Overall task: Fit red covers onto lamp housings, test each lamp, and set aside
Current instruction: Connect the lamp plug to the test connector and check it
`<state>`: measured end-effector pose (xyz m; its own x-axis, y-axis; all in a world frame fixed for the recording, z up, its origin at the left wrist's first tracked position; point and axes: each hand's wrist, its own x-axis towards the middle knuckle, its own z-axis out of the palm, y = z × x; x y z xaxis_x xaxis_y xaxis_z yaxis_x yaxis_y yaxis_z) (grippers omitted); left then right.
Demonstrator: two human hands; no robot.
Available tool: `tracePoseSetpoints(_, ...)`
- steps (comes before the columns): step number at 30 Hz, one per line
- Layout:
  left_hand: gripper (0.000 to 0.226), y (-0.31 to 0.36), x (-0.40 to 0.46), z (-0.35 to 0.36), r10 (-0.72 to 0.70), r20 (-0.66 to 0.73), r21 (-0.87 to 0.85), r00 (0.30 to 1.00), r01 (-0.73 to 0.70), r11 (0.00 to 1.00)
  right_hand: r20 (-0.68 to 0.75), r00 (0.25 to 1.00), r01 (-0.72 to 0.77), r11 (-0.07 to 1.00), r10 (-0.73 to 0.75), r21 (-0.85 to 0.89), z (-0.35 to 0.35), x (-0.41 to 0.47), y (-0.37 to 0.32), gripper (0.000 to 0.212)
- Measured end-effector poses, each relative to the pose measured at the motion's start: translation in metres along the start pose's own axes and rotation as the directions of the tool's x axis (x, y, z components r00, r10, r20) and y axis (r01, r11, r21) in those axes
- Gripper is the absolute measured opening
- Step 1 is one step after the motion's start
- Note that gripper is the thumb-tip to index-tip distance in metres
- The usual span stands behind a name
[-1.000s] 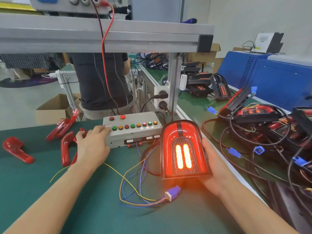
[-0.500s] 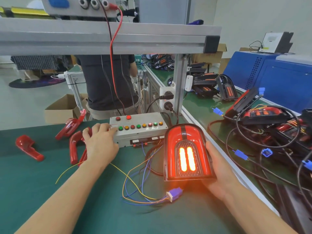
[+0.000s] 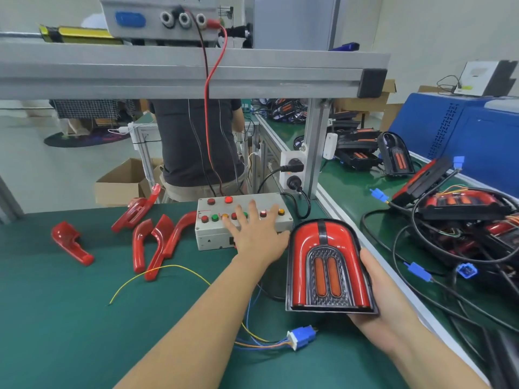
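Lamp [image 3: 327, 269] dark now, lit half a second ago; left hand [image 3: 254, 233] has moved right along the button box [image 3: 213, 237], fingers straight on the middle buttons, so testing looks underway (which button, cannot tell). Right hand [image 3: 377, 287] cradles the lamp's right edge above the mat, fingers hidden behind it; its blue connector [image 3: 303, 335] lies below.

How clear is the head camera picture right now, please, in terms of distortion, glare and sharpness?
Head view: wide-angle bending bows the aluminium beam; soft glare streaks the lamp cover's red band; left hand on the button box and right hand look fairly sharp; the far benches go soft.
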<state>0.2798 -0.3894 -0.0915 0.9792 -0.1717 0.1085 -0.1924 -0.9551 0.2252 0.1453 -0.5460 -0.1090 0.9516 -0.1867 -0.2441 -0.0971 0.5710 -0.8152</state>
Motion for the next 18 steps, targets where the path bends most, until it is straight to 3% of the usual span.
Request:
tracePoseSetpoints(10, 0.074, 0.0, -0.01, -0.004, -0.133, 0.024, 0.021, 0.991, 0.133, 0.991, 0.018, 1.0, 0.012, 1.0, -0.012, 0.018, 0.001, -0.005, -0.001, 0.037)
tracePoseSetpoints(18, 0.077, 0.002, -0.008, -0.01, -0.121, 0.077, 0.062, 0.99, 0.117, 0.991, -0.006, 1.0, 0.011, 0.999, -0.011, 0.031, 0.006, -0.007, -0.002, 0.037)
